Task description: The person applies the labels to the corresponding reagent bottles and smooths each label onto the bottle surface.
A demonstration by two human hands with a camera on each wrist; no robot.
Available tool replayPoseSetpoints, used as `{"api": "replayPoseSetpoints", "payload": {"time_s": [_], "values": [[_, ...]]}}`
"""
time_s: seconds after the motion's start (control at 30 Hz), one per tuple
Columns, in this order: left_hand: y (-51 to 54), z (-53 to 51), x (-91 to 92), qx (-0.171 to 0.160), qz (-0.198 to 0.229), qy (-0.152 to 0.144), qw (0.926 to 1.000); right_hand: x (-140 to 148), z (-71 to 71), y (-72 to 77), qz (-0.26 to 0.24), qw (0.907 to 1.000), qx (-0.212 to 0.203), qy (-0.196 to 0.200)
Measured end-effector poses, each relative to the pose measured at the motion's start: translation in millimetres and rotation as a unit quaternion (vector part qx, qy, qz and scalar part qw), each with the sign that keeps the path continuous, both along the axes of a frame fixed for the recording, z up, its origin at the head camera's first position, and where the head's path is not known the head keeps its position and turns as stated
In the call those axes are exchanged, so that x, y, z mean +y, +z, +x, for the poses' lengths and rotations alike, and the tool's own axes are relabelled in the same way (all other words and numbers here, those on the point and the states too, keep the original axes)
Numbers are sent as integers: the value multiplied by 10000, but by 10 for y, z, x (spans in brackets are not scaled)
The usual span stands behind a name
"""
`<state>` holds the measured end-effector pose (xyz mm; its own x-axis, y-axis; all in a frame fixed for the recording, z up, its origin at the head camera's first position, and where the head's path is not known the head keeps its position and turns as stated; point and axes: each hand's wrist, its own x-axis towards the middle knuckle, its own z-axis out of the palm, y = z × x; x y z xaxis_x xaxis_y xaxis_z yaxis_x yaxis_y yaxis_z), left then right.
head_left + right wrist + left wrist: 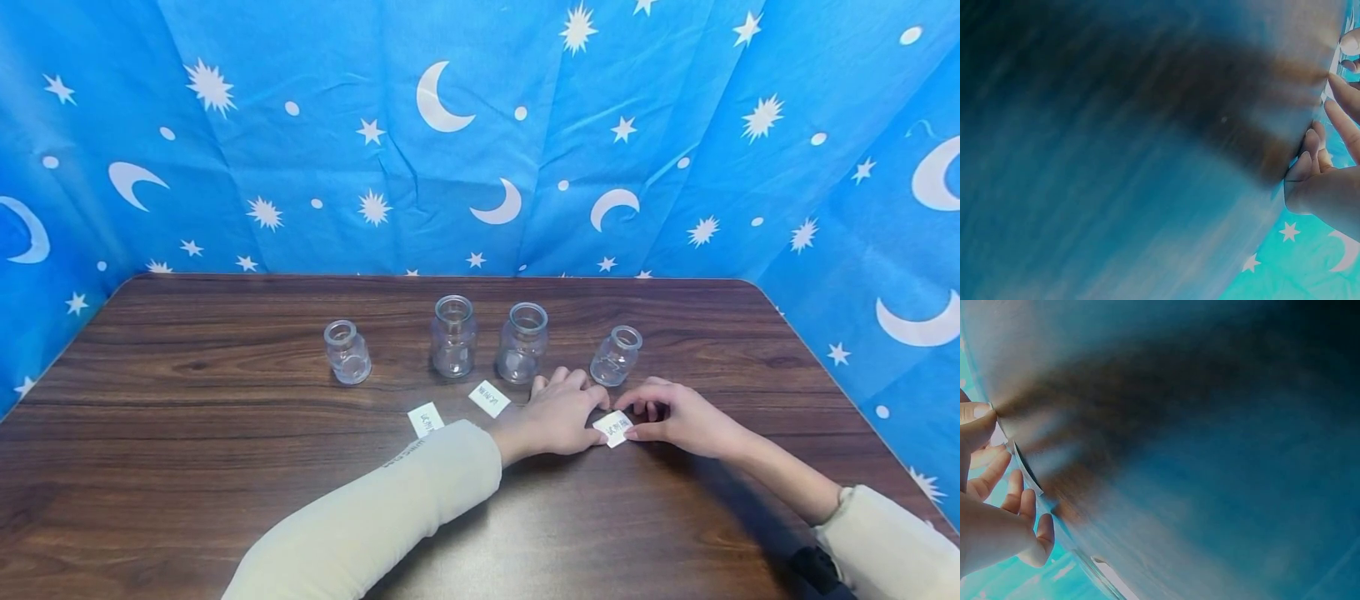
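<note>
A small white paper label with dark lettering lies between both hands at the right of the table. My left hand holds its left edge, thumb at the near corner and forefinger toward the far side. From the right, my right hand pinches it between thumb and forefinger. The left wrist view shows the left hand at its left edge, and the right wrist view the right hand at its right edge. Two more labels, one beside the left hand and another partly behind the left sleeve, rest on the wood.
Behind the hands stand open glass jars: a small one at left, two larger ones in the middle, and a small one just beyond the right hand. A blue cloth hangs behind the brown table.
</note>
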<state>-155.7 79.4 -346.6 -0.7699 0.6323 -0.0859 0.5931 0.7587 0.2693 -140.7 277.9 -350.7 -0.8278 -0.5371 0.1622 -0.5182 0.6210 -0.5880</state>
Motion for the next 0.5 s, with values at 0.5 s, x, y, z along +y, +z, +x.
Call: {"api": "replayPoseSetpoints", "payload": {"time_s": [0.5], "values": [[-6,17,-3,47,54,-39,10000,-17,10,26,235,9993,-276,-81]]}}
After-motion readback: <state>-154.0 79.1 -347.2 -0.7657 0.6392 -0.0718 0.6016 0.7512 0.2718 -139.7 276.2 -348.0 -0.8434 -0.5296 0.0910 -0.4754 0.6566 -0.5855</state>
